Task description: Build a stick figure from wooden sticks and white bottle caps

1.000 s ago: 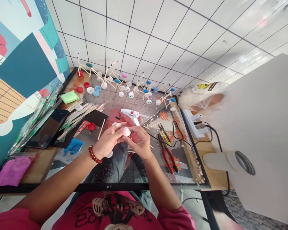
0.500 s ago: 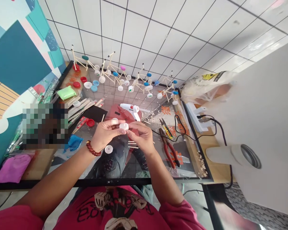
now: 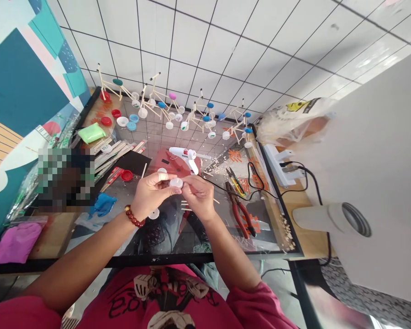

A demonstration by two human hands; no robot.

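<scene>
My left hand point(image 3: 150, 191) and my right hand point(image 3: 197, 195) meet above the glass tabletop point(image 3: 178, 237). Both pinch a small white bottle cap point(image 3: 176, 183) between their fingertips. A white bandage wraps one finger of my left hand, and a dark red bead bracelet point(image 3: 134, 219) circles that wrist. Another white cap point(image 3: 154, 214) lies on the glass just below my left hand. A few short wooden sticks point(image 3: 185, 205) lie under my hands. A white glue gun point(image 3: 185, 157) rests just beyond my fingers.
Several stick-and-cap bicycle models point(image 3: 178, 112) stand along the tiled wall. Red pliers point(image 3: 240, 215) and a power strip point(image 3: 281, 167) lie to the right, loose caps point(image 3: 119, 119), chopsticks point(image 3: 114, 155), green clay point(image 3: 91, 133) and purple clay point(image 3: 15, 242) to the left.
My hands stay together on the white cap, with the fingers shifting slightly on it. The view has tilted a little, so everything sits slightly lower and to the left.
</scene>
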